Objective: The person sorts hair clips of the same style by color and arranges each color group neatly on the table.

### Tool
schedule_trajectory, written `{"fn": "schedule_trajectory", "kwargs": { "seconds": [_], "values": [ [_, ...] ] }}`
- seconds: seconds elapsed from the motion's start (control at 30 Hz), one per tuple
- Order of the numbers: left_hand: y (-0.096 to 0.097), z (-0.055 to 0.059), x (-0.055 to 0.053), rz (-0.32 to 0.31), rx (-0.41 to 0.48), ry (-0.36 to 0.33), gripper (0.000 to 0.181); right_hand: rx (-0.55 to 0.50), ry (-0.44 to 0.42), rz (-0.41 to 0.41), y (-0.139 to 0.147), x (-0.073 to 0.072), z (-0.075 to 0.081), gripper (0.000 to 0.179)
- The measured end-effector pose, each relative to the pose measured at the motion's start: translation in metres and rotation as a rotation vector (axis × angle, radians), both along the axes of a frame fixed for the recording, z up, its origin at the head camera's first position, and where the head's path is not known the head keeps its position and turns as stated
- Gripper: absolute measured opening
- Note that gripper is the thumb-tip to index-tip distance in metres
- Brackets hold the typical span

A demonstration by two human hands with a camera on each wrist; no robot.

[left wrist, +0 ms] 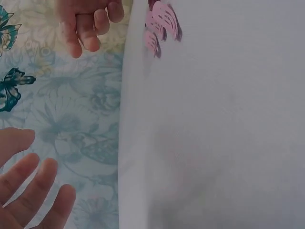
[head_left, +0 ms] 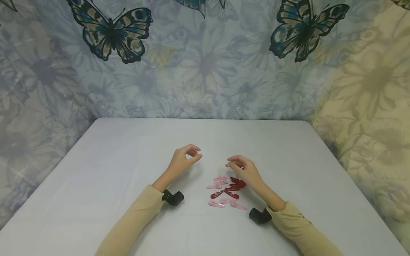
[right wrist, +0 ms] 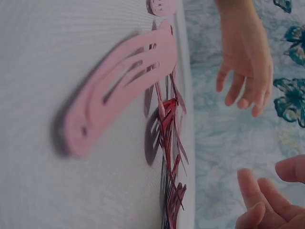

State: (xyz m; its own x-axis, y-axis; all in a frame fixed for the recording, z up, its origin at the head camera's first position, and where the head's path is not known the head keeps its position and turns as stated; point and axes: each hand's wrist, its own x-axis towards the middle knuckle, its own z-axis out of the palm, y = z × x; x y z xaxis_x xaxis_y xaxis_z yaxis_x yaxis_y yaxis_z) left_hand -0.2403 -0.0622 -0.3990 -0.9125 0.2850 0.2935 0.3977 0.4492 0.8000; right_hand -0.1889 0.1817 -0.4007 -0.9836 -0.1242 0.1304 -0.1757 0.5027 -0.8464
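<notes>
Pink snap hair clips [head_left: 217, 204] and dark red snap hair clips [head_left: 231, 194] lie in a loose group on the white table. My left hand [head_left: 182, 159] hovers to the upper left of them, fingers loosely bent and holding nothing. Above the far right of the group, my right hand [head_left: 246, 170] hangs with relaxed fingers, empty too. Several red clips overlap beneath it, partly piled together. In the right wrist view a pink clip [right wrist: 119, 86] lies close to the camera, the red clips [right wrist: 169, 114] behind it. The left wrist view catches pink clips [left wrist: 164, 19] at its top.
The white table [head_left: 96, 170] reaches back to a wall covering [head_left: 205, 85] printed with flowers and butterflies. Each wrist wears a black camera, the left one [head_left: 173, 198] and the right one [head_left: 259, 216], beside beige sleeves [head_left: 134, 220].
</notes>
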Motion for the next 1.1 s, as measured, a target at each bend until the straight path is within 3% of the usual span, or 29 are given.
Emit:
{"fn": "schedule_trajectory", "kwargs": {
  "seconds": [0.2, 0.37, 0.57, 0.73, 0.9, 1.1],
  "values": [
    [0.02, -0.001, -0.007, -0.05, -0.091, 0.048, 0.021, 0.112, 0.084, -0.025, 0.0, -0.005, -0.003, 0.011],
    [0.028, -0.004, -0.004, -0.067, -0.126, 0.058, 0.019, 0.21, 0.132, 0.006, 0.0, -0.006, -0.004, 0.009],
    [0.035, -0.016, 0.003, -0.126, -0.146, 0.014, 0.021, 0.289, 0.107, 0.024, 0.0, -0.002, -0.013, 0.011],
    [0.042, -0.023, 0.007, -0.159, -0.225, -0.033, 0.03, 0.388, 0.162, 0.045, 0.002, -0.001, -0.02, 0.013],
    [0.045, -0.029, 0.01, -0.198, -0.304, -0.032, 0.041, 0.396, 0.159, 0.062, 0.0, 0.001, -0.023, 0.015],
    [0.043, -0.035, 0.009, -0.211, -0.329, -0.002, 0.032, 0.388, 0.142, 0.09, -0.003, 0.003, -0.024, 0.016]
  ]
}}
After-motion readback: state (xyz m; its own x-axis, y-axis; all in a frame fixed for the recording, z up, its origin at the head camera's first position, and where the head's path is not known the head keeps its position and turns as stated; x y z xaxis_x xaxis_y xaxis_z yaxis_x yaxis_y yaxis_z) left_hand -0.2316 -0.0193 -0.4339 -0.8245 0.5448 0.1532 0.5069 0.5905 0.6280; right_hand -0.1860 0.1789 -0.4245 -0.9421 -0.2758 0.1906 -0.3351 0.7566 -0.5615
